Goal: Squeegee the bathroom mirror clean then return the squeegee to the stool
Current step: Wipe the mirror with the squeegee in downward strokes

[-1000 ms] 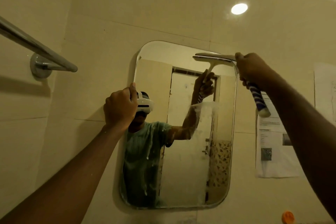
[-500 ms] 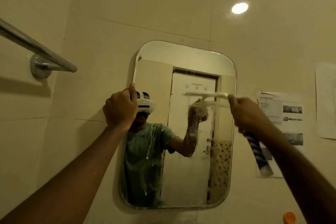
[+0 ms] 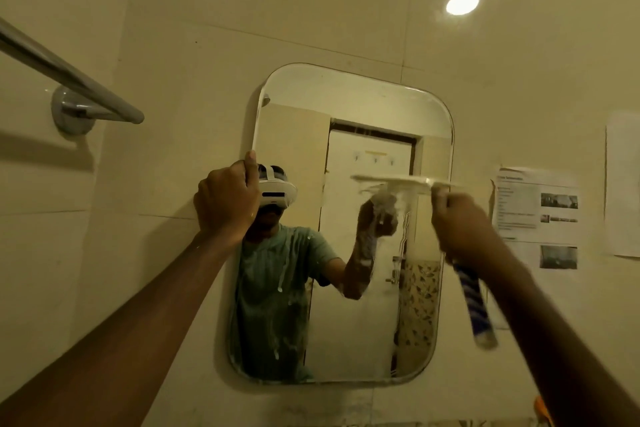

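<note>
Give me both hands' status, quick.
Left hand: closed, gripping the mirror's left edge.
Right hand: closed on the squeegee.

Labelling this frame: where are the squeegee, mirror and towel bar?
squeegee (image 3: 401, 181): head view, on its blade.
mirror (image 3: 356, 97): head view, upper glass.
towel bar (image 3: 69, 76): head view, on the rod.

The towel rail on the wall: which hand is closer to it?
Left. The left hand grips the mirror's left edge, below-right of the towel rail; the right hand holds the squeegee across the mirror.
</note>
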Demonstrator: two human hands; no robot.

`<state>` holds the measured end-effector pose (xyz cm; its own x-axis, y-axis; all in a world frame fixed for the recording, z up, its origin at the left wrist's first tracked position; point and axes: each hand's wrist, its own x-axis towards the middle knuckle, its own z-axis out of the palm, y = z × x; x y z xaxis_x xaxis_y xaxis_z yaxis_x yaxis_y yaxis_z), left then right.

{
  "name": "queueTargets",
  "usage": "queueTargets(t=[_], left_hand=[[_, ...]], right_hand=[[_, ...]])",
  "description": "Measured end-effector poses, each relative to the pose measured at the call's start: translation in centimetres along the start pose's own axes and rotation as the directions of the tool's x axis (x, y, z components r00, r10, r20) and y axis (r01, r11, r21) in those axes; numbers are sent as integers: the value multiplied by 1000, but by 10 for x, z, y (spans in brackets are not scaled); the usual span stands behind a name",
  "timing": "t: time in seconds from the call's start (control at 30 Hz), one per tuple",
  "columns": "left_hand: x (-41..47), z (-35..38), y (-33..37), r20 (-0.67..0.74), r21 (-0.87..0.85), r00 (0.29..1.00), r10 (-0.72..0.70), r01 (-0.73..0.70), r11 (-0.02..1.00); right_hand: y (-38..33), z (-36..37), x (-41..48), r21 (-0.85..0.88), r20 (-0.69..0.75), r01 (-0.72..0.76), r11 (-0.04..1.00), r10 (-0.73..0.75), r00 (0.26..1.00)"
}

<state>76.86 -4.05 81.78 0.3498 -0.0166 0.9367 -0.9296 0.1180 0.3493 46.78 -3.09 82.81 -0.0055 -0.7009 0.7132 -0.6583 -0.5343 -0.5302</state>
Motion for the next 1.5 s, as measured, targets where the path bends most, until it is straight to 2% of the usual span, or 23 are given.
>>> queueTargets(t=[0.13,0.23,0.43,0.7,0.87,1.07,1.33,1.5], left_hand=[[-25,-6,-14,64,32,996,54,-57,998],[-51,-11,-24,110,44,991,70,-75,996],[-65,-10,-25,127,64,992,6,-14,998],[-68,-12,-25,94,42,996,-1,-3,999],[-70,-16,-27,127,56,991,33,-40,998],[-77,-15,-29,106,55,994,34,-40,998],[-80,-16,-33,125,78,992,23,-33,996],[-82,-21,-32,182,64,983,12,-24,998]], right_hand=[[23,24,-37,-11,42,-31,999,31,999],[11,7,-25,14,65,-68,998,67,996],[-6,-14,12,55,-40,-57,997,59,997],[62,55,-76,30,8,-68,997,68,998],[53,43,-76,66,80,-117,991,112,991],[25,17,-26,76,-48,-62,995,66,997],[73,73,-106,36,8,-108,994,108,994],[73,72,-125,12,72,-181,983,179,981]])
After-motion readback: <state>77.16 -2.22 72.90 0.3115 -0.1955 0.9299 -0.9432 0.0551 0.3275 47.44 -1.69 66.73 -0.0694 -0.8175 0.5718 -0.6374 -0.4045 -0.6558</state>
